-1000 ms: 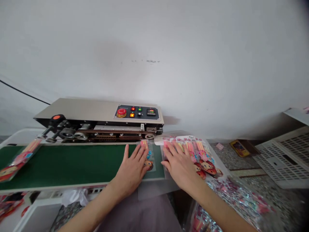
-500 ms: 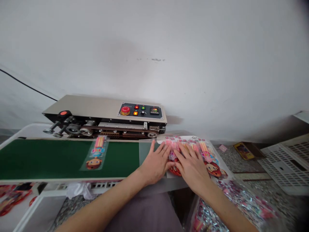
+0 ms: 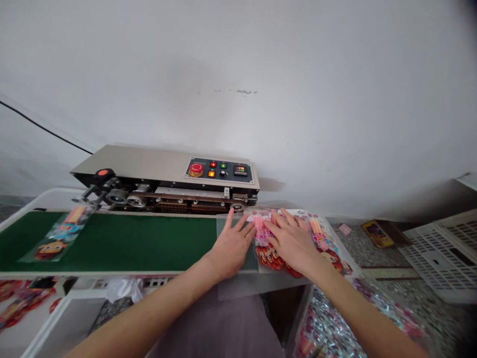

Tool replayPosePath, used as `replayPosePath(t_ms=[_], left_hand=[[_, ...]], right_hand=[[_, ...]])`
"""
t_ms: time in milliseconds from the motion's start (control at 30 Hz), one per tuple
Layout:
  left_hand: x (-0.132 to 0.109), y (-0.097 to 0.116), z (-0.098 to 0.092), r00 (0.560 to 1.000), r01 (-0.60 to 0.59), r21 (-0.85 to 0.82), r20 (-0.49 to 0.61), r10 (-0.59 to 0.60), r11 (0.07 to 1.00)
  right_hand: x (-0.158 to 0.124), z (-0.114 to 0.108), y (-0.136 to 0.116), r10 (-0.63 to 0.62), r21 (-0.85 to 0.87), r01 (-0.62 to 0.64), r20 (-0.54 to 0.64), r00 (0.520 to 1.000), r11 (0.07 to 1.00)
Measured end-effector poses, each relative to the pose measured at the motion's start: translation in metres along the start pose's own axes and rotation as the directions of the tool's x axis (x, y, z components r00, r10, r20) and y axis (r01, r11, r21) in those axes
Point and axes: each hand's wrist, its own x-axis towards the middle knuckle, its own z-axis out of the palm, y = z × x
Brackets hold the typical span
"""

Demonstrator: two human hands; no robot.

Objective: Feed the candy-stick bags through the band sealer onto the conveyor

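My left hand [image 3: 231, 247] lies flat with its fingers spread, over the clear plastic sheet [image 3: 238, 288] at the belt's right end. Its fingertips are beside a fanned row of printed clear packets [image 3: 266, 256] showing pink sticks and red cartoon heads. My right hand [image 3: 292, 241] rests over these packets, fingers stretched out, and hides part of them. More packets [image 3: 323, 238] lie to its right. On the green conveyor belt [image 3: 149, 243], one monkey-faced packet [image 3: 57, 236] lies tilted near the left end.
A band sealing machine [image 3: 160, 169] with lit buttons and a red stop knob [image 3: 196, 169] stands behind the belt. A large bag of shiny packets [image 3: 335, 318] is below right. A white crate [image 3: 439, 256] and an open box [image 3: 383, 233] lie farther right. Red-printed packets [image 3: 22, 306] sit lower left.
The monkey-faced packet has travelled left along the belt. My hands have moved slightly apart, showing more of the fanned row of red cartoon heads between them.
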Motion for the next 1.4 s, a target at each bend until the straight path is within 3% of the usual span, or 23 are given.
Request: replayPosePath(t_ms=[133, 300, 400, 633, 767, 933, 1167, 1400], left_hand=[[0.002, 0.003, -0.004, 1.0, 0.015, 0.017, -0.009, -0.015, 1.0], [0.005, 0.014, 0.01, 0.993, 0.09, 0.03, -0.079, -0.087, 0.996], [0.001, 0.012, 0.014, 0.988, 0.117, 0.024, -0.108, -0.114, 0.993], [0.004, 0.014, -0.006, 0.991, 0.137, 0.087, -0.019, -0.136, 0.987], [0.009, 0.028, 0.001, 0.982, 0.187, 0.045, -0.049, -0.185, 0.981], [0.002, 0.03, 0.015, 0.984, 0.169, -0.001, -0.054, -0.169, 0.986], [-0.002, 0.025, 0.01, 0.986, 0.168, 0.002, -0.019, -0.168, 0.986], [-0.003, 0.027, 0.008, 0.986, 0.166, -0.01, -0.011, -0.166, 0.986]], right_hand=[[0.004, 0.001, 0.001, 0.03, -0.034, -0.03, -0.009, 1.0, 0.999], [0.001, 0.009, -0.01, -0.068, 0.017, 0.069, -0.052, 0.996, 0.997], [0.004, 0.008, -0.014, -0.028, -0.028, 0.026, -0.056, 0.998, 0.999], [0.02, 0.004, -0.011, -0.028, -0.024, 0.027, -0.028, 0.999, 0.999], [0.022, 0.005, -0.009, -0.04, -0.017, 0.039, -0.03, 0.999, 0.999], [0.039, 0.001, -0.012, -0.054, 0.127, 0.062, -0.059, 0.997, 0.99], [0.07, 0.017, -0.007, 0.012, 0.401, -0.021, 0.025, 1.0, 0.916], [0.071, 0.02, -0.008, 0.022, 0.406, -0.027, 0.016, 1.0, 0.914]])
